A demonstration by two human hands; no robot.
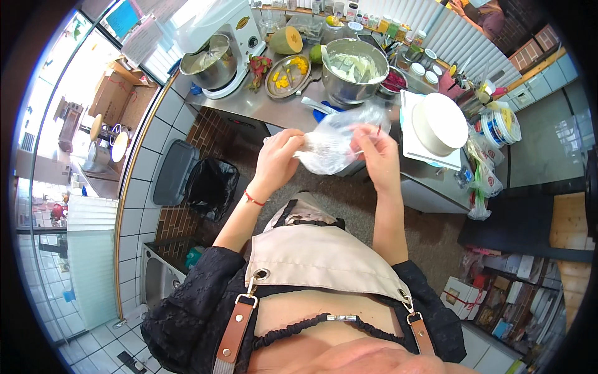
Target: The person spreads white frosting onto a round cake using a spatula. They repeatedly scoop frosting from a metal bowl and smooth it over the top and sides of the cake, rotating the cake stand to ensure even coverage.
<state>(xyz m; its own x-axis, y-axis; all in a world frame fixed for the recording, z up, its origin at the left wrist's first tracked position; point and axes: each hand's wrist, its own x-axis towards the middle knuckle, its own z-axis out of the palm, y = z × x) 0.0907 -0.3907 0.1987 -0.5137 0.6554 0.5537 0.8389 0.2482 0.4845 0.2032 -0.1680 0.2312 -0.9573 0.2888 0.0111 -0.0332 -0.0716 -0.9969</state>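
Observation:
A crumpled clear plastic bag (pixel 327 149) hangs in front of me at the counter's edge, stretched between both hands. My left hand (pixel 283 153) is closed on its gathered left end. On the other side, my right hand (pixel 377 149) pinches the bag's edge between thumb and fingers. Just beyond the bag stands a steel mixing bowl (pixel 330 84) of whitish cream, with a spatula in it. To the right, a round white-coated cake (pixel 440 123) rests on a white square board (pixel 411 134). A blue-and-white item (pixel 322 110) lies partly behind the bag.
Along the counter at left are a stand mixer (pixel 233 47), a dragon fruit (pixel 258 70), an oval metal tray (pixel 274 93) with yellow fruit pieces and a cut melon (pixel 286 41). Jars crowd the back. A bin with a black bag (pixel 212 187) stands below left. Another person (pixel 489 19) is at far right.

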